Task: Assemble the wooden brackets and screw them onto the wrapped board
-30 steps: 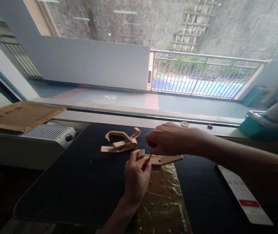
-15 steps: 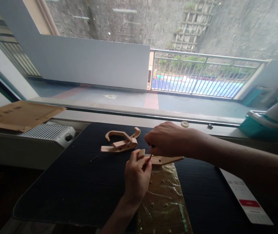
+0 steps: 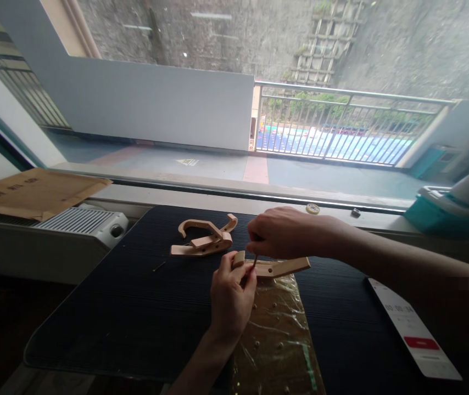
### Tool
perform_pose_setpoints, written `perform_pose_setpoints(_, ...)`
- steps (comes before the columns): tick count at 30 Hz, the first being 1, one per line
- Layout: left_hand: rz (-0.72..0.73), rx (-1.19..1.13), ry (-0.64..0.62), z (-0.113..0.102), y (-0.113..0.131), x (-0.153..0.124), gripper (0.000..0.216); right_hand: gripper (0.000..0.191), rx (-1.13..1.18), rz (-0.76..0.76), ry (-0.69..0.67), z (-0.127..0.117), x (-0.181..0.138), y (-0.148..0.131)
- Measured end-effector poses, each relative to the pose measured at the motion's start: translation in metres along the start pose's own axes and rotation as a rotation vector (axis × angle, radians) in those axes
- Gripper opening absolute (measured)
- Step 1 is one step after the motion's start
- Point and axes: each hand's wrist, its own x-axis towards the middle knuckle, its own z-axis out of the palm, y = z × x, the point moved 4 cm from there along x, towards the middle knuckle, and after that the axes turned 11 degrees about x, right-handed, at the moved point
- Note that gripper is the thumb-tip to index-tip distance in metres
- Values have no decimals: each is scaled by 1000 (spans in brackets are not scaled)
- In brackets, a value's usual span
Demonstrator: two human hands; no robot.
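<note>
My left hand [image 3: 229, 296] is closed around one end of a flat wooden piece [image 3: 280, 267] that lies on a black ribbed mat [image 3: 135, 307]. My right hand [image 3: 284, 233] hovers just above that piece, its fingers pinched on a thin dark tool [image 3: 254, 261] whose tip meets the wood beside my left thumb. A second wooden assembly [image 3: 204, 237] with a curved hook shape rests on the mat a little to the left of both hands, untouched.
A clear plastic bag [image 3: 273, 340] with small parts lies under my left wrist. A phone [image 3: 413, 329] sits at the right. A small screw [image 3: 159, 266] lies loose on the mat. A white heater [image 3: 82, 224], cardboard [image 3: 32, 192] and a teal object [image 3: 444, 211] line the windowsill.
My right hand has turned slightly at the wrist over the tool. The left hand and the wooden piece stay in place.
</note>
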Motion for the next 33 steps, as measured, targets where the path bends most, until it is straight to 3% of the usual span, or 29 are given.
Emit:
perform_pose_setpoints(8,-8,-9,9,0,0,0,14,15,-48,-52,-113,-7,-7,-13)
perform_pose_setpoints(14,-17,-12,-4,1,0,0,14,23,-88,4,-33,-2,-2,-11)
perform_pose_setpoints(18,-10,-19,3,1,-1,0,14,13,-98,-17,-81,-5,-2,-13)
perform_pose_setpoints(23,3,-34,1,1,-1,0,14,20,41,-90,-92,-5,-8,-8)
perform_pose_setpoints(27,-17,-34,-8,1,-1,0,14,19,112,-40,-55,1,-9,1)
perform_pose_setpoints(30,-22,-31,-14,1,-1,0,14,24,73,12,-1,1,-8,4)
perform_pose_setpoints(33,-11,-23,-12,1,0,0,14,15,1,-12,5,-4,-8,-3)
